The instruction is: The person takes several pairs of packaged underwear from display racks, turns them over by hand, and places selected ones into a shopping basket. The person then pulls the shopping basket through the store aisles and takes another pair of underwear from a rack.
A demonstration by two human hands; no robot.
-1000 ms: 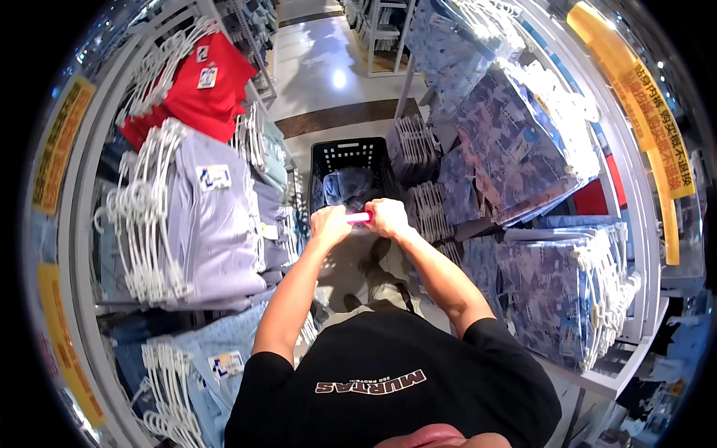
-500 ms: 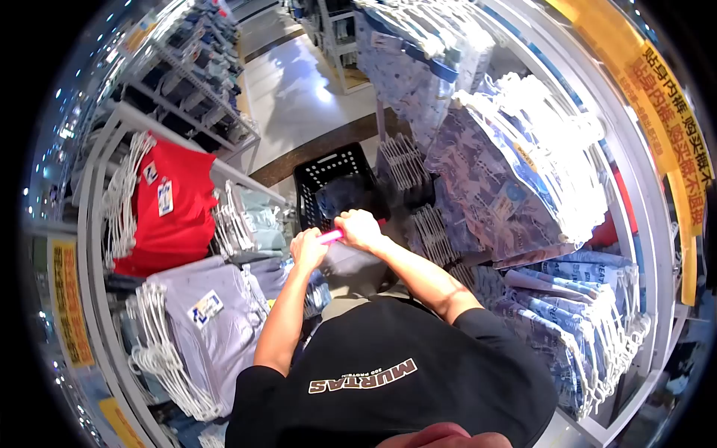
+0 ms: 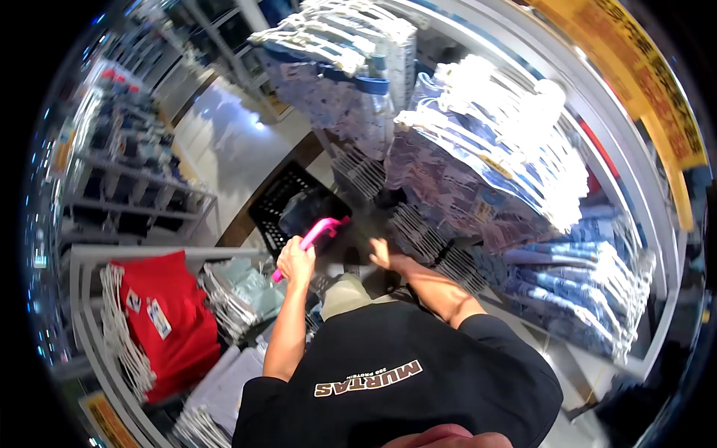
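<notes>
My left hand [image 3: 296, 263] is wrapped round the pink handle [image 3: 321, 230] of a black perforated basket [image 3: 263, 213]. Dark blue items [image 3: 308, 209] lie inside the basket, dim and hard to tell apart. To the right of the handle, my right hand [image 3: 382, 254] is off it, with fingers apart and nothing in them. Beside that hand hang dark garments on white hangers [image 3: 418, 233], close to the right rack.
Patterned blue shorts [image 3: 441, 175] on white hangers fill the right rack [image 3: 650, 328]. At lower left are red garments [image 3: 168, 321] and pale grey ones [image 3: 224, 388]. A glossy floor aisle [image 3: 224, 142] runs to the upper left, past another rack [image 3: 142, 175].
The view has turned right, so the basket and racks appear further left. My right hand has let go of the pink handle, which now shows more fully. My left hand still holds it.
</notes>
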